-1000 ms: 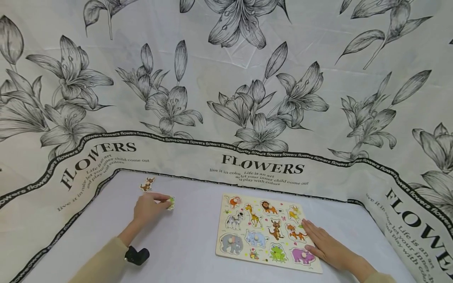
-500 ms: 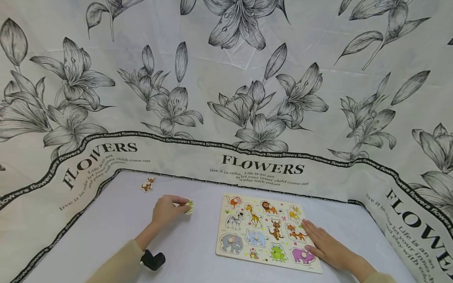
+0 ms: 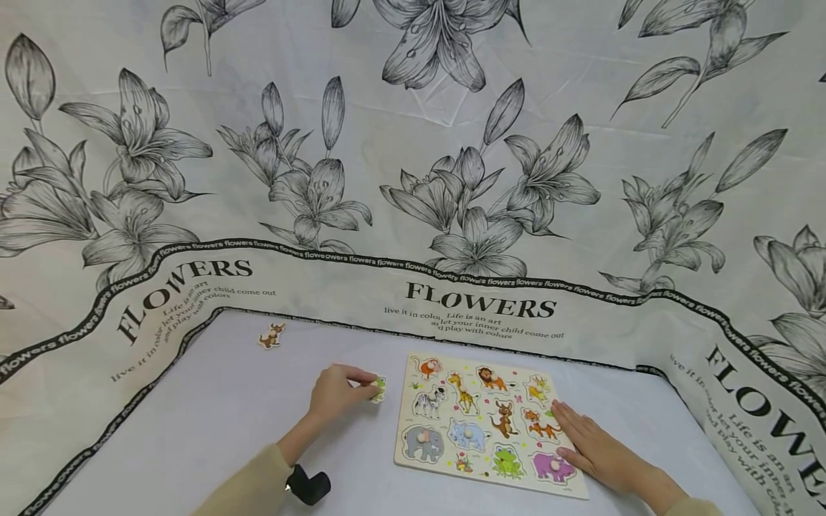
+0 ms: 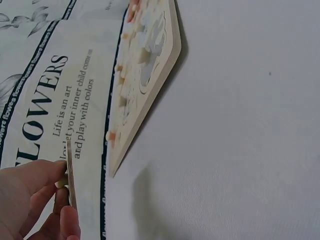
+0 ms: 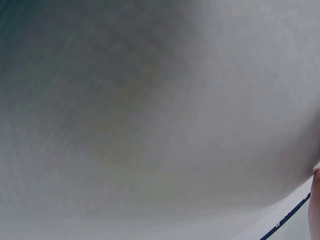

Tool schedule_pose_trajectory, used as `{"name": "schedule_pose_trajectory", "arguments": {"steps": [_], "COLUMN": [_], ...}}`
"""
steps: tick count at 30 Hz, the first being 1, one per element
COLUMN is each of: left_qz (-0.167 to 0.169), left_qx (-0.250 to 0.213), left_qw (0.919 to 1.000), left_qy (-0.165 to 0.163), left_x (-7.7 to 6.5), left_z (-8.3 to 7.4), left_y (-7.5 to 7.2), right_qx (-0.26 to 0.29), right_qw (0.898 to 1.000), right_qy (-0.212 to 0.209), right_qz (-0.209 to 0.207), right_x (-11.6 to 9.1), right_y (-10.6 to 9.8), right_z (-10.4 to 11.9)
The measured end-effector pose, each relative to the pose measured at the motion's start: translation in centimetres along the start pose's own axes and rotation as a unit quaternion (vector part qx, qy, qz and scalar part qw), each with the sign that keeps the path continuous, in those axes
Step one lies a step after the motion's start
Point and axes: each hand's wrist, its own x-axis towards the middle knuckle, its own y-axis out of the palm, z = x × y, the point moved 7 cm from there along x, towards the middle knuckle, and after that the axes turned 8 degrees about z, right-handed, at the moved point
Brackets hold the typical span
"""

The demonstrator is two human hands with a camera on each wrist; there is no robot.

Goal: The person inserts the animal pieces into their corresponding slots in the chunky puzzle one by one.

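Note:
My left hand (image 3: 340, 393) pinches a green frog puzzle piece (image 3: 381, 389) between thumb and fingers, just left of the wooden animal peg puzzle board (image 3: 482, 461). In the left wrist view the piece (image 4: 71, 175) appears edge-on, with the fingers at the small knob on its back. My right hand (image 3: 596, 448) lies flat with straight fingers over the board's right edge. Most animals on the board carry knobs. The frog picture (image 3: 508, 461) and the kangaroo picture (image 3: 504, 419) show none. The right wrist view is mostly blurred cloth, with a bit of skin at its edge.
A loose kangaroo piece (image 3: 271, 336) lies on the white tabletop (image 3: 213, 401) at the far left. A flower-printed cloth (image 3: 361, 287) hangs behind and around the table. A black wrist device (image 3: 308, 485) sits below the left sleeve (image 3: 248, 484).
My left hand has moved right with the frog piece, from near the kangaroo piece to close beside the board. My right hand and the board stay in place.

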Motion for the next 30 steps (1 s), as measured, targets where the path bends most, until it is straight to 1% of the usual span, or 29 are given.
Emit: {"name": "schedule_pose_trajectory", "arguments": {"steps": [5, 7, 12, 18, 21, 26, 30], "left_qz": [0.014, 0.019, 0.033, 0.048, 0.059, 0.085, 0.094], "left_qx": [-0.003, -0.003, -0.010, -0.019, -0.023, -0.042, -0.052], "left_qw": [0.9999, 0.9997, 0.9990, 0.9982, 0.9975, 0.9948, 0.9933], "left_qy": [0.004, 0.015, 0.027, 0.030, 0.032, 0.039, 0.042], "left_x": [-0.2, -0.3, -0.4, -0.7, -1.0, -1.5, -1.6], "left_z": [-0.9, -1.4, -2.3, -3.3, -3.7, -4.3, -4.9], "left_y": [1.5, 2.0, 3.3, 4.6, 5.5, 7.3, 8.3], "right_qx": [0.000, 0.001, 0.015, 0.032, 0.031, 0.018, 0.011], "right_qw": [1.000, 1.000, 1.000, 0.999, 0.998, 0.999, 1.000], "right_qy": [-0.001, 0.000, 0.013, 0.031, 0.034, 0.021, 0.011], "right_qz": [-0.005, -0.003, 0.012, 0.031, 0.033, 0.021, 0.014], "right_x": [-0.1, -0.1, 0.0, 0.1, 0.2, 0.1, 0.0], "right_y": [0.0, 0.0, 0.3, 0.6, 0.6, 0.4, 0.4], "right_z": [0.1, 0.0, -0.3, -0.6, -0.6, -0.5, -0.4]}}
